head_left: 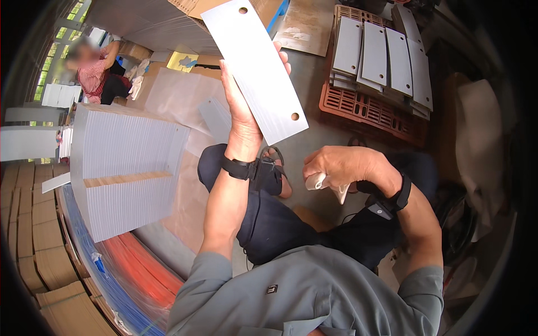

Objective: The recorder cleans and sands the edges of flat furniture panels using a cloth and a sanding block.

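In my left hand [240,115] is a long light-grey panel [255,70] with a round hole near each end. It is held up and tilted, my thumb along one edge and fingertips showing at the other. My right hand [350,165] is closed around a white cloth [343,193], part of which hangs below the fingers, apart from the panel. To my left rises a tall stack of grey panels [131,145] with a brown strip across it. More panels with holes [372,53] lie in overlapping rows at the far right.
The rows of panels rest on an orange-brown plastic crate [358,112]. A brown board [305,25] lies on the floor beyond my feet. Stacked cardboard [42,235] and red strips under clear plastic [145,263] are at the lower left. Another person [95,73] sits at the far left.
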### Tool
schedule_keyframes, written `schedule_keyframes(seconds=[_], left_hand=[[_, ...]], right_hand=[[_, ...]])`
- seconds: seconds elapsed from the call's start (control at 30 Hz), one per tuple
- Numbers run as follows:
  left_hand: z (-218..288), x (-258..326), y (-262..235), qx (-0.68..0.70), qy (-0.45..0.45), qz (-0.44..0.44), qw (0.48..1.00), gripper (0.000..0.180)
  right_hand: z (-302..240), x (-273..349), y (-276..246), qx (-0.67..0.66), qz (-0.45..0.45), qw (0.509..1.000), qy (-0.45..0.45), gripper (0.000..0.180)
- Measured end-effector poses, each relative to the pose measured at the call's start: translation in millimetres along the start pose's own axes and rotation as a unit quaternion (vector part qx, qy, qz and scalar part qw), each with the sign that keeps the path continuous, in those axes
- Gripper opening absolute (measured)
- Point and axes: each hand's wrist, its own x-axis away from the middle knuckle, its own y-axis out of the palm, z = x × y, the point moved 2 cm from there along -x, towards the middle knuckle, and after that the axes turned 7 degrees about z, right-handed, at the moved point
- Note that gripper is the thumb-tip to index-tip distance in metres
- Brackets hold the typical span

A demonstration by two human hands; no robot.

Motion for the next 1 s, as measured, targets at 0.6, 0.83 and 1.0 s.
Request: schedule_keyframes(seconds=[0.6, 0.83, 1.0], left_hand=[[-14.6, 31.4, 31.4, -0.016, -0.070, 0.035, 0.997, 0.081], [-6.1, 14.0, -3.3, 0.043, -0.037, 0.017, 0.998, 0.080], [0.6, 11.0, -4.6, 0.076, -0.018, 0.009, 0.997, 0.081]], right_hand=[[0.5, -9.5, -81.5, 0.168, 0.578, 0.767, -0.221, 0.021], [-5.2, -3.5, -31.8, 0.056, 0.322, 0.925, -0.194, 0.027], [9.5, 23.7, -41.9, -0.083, 0.146, 0.985, -0.031, 0.021]])
